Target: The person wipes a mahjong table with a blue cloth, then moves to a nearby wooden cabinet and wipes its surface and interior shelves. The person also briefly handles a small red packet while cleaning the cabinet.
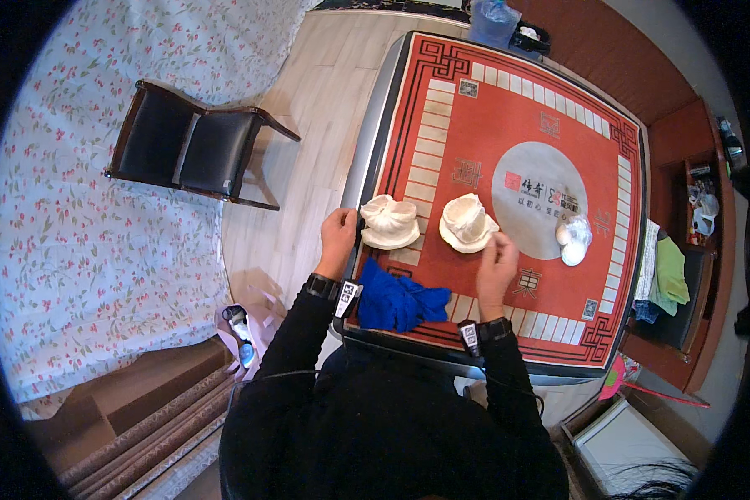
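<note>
The right cream bundle (467,223) sits on the red mat (496,112), a bit in from the left side of the table, with the right hand (497,258) at its edge. The left cream bundle (389,223) sits near the table's left side, and the left hand (338,237) is just beside it. The two hands are well apart. The right thumb and fingers are close together by the bundle's rim, but I can't tell if they pinch it. The left fingers are curled up, and I can't tell if they touch anything.

Both bundles are probably put here so the hands can get to them without a big stretch. The blue cloth (400,297) lies all rumpled by the near edge — maybe so it is out of the way. The clear bag (574,240) with white round things in it is off to the right, perhaps for the same reason.

The bundles look soft, puffy and pale, like little bowls. Each has a wide, round bottom part with folds and bumps on top — the right one has a small flap poking out toward the right hand.
</note>
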A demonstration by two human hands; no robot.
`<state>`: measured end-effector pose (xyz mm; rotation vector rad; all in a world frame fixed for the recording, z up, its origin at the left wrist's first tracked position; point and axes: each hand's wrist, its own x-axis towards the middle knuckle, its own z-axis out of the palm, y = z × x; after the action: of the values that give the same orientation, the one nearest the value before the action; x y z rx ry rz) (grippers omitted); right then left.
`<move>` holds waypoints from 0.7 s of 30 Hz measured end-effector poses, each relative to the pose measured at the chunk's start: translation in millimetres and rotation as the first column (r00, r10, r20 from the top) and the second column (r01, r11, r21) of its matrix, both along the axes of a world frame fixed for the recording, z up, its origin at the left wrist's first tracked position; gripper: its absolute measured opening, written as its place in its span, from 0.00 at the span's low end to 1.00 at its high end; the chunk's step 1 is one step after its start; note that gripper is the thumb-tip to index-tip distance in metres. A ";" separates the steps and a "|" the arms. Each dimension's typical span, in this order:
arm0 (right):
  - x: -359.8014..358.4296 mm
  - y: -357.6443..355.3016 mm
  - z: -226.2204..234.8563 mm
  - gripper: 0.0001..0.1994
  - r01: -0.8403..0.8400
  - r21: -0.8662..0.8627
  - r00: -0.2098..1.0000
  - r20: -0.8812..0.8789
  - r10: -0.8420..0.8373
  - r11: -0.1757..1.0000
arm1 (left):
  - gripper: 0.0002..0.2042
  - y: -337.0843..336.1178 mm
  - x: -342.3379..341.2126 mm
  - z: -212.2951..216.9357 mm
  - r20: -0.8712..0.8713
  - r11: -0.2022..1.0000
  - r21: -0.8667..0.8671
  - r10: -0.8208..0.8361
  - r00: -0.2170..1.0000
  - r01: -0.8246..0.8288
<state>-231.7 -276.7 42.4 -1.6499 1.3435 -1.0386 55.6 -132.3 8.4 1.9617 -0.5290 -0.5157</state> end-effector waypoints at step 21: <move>100.4 40.8 -2.8 0.18 -0.412 0.146 0.908 -0.020 0.419 0.900 | 0.09 -1.9 -24.6 29.6 -0.528 0.984 -0.116 0.057 0.847 -0.138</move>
<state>-131.3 -235.9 39.6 -1.7645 1.0033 -0.6388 31.0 -134.3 38.1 1.6002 -0.1121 -0.8834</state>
